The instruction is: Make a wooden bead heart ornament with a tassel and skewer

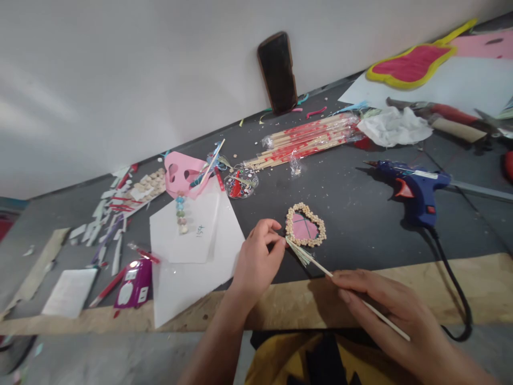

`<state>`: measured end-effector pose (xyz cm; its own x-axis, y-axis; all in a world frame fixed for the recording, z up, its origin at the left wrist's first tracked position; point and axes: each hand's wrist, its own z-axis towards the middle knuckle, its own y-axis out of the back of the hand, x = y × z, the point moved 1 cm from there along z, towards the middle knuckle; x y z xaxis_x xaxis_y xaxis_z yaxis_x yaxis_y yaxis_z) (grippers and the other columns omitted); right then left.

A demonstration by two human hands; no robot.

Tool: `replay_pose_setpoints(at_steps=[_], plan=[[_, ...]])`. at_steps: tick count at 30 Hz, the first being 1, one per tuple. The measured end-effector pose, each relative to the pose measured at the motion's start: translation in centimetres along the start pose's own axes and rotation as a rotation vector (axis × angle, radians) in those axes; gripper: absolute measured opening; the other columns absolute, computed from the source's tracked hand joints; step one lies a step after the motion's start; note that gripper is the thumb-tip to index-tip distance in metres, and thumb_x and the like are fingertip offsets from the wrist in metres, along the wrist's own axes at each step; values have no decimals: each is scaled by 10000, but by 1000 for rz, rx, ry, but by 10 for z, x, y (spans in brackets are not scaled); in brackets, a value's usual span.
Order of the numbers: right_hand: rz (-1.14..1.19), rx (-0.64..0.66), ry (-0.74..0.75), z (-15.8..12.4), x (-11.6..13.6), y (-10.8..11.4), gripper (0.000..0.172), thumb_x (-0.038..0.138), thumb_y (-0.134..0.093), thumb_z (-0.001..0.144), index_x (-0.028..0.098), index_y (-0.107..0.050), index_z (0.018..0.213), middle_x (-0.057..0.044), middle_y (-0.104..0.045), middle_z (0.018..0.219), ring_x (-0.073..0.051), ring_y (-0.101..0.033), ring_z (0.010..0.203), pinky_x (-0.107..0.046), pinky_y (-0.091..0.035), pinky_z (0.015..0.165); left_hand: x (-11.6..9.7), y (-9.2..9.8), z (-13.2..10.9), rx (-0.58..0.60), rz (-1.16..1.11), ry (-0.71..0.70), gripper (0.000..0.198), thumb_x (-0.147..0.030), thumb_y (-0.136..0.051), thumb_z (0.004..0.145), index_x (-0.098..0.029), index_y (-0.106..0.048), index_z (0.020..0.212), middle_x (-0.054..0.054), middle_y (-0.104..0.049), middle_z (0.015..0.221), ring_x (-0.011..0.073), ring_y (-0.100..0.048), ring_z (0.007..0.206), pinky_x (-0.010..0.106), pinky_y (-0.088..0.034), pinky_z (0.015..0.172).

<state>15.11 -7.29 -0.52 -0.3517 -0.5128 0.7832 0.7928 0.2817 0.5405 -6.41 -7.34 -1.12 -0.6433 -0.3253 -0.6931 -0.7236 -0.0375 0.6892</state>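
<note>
A heart-shaped ornament has a pink centre crossed by dark lines and a rim of small pale beads. At its lower left, my left hand pinches the edge between thumb and fingers, where a pale green tassel begins. My right hand grips a thin wooden stick between thumb and fingers. The stick slants up to the tassel, and its far end is hidden among the strands. Below the ornament runs the table's wooden front edge.
A blue glue gun with a black cord lies on the right. Behind are bundled sticks in plastic, crumpled tissue and a phone against the wall. On the left lie white paper, a pink cutout and a purple device.
</note>
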Motion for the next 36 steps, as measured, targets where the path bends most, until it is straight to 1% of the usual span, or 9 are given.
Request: replay_pose_setpoints(at_steps=[6,11,16,20,24,26,30,32,36], plan=[[21,-11,-22,-3,-3,0,201,144,-549,816,230,-666,955,-19,-740,840,-137,-707,728,-181,-576,641,-3,1,2,11,-15,10,193,-255,-569,806,-264,-498,984,-49,-703,767,158,-629,867,286,-431,749],[36,-7,-37,-5,-5,-1,199,165,-538,827,232,-668,963,-30,-740,843,-155,-710,727,-201,-580,621,-4,3,3,12,-12,41,215,-279,-584,801,-261,-505,1000,-43,-707,771,168,-635,856,286,-424,722],[36,1,-65,-5,-5,0,191,184,-536,830,237,-676,948,-35,-740,840,-166,-711,724,-213,-582,610,-7,3,3,23,-3,41,241,-254,-569,803,-259,-501,1034,-39,-707,777,166,-631,837,284,-424,706],[36,10,-45,-4,-5,2,196,176,-537,827,233,-670,959,-33,-738,833,-162,-708,716,-211,-580,601,-9,2,4,12,9,37,255,-219,-553,795,-259,-492,1039,-47,-699,762,158,-628,813,280,-422,707],[34,21,-5,-5,-5,5,202,160,-545,823,235,-645,982,-23,-733,855,-148,-703,743,-196,-576,631,-8,0,4,-8,13,30,273,-194,-537,784,-256,-482,1044,-56,-681,731,150,-614,769,271,-412,683],[42,1,-29,-7,-5,7,194,168,-553,825,247,-635,982,-15,-729,864,-144,-701,753,-191,-573,647,-7,-1,3,-10,14,29,277,-189,-535,778,-257,-480,1041,-58,-677,734,150,-609,771,268,-407,673],[63,-57,-118,-9,-4,7,170,191,-553,839,269,-637,964,-2,-728,852,-135,-698,734,-168,-564,625,-6,-2,3,-23,14,18,274,-183,-534,772,-257,-480,1030,-57,-674,745,156,-608,836,270,-406,700],[74,-59,-142,-8,-3,6,158,194,-554,841,273,-644,944,8,-728,824,-123,-695,701,-148,-554,600,-5,-2,3,-23,9,13,273,-182,-534,772,-253,-481,1031,-51,-674,747,161,-606,851,272,-408,708],[98,-37,-172,-5,-2,4,138,214,-553,842,266,-661,911,6,-729,787,-123,-691,657,-144,-546,557,-5,-3,4,-17,-6,13,271,-183,-534,770,-254,-480,1026,-54,-671,741,154,-600,805,272,-406,704]])
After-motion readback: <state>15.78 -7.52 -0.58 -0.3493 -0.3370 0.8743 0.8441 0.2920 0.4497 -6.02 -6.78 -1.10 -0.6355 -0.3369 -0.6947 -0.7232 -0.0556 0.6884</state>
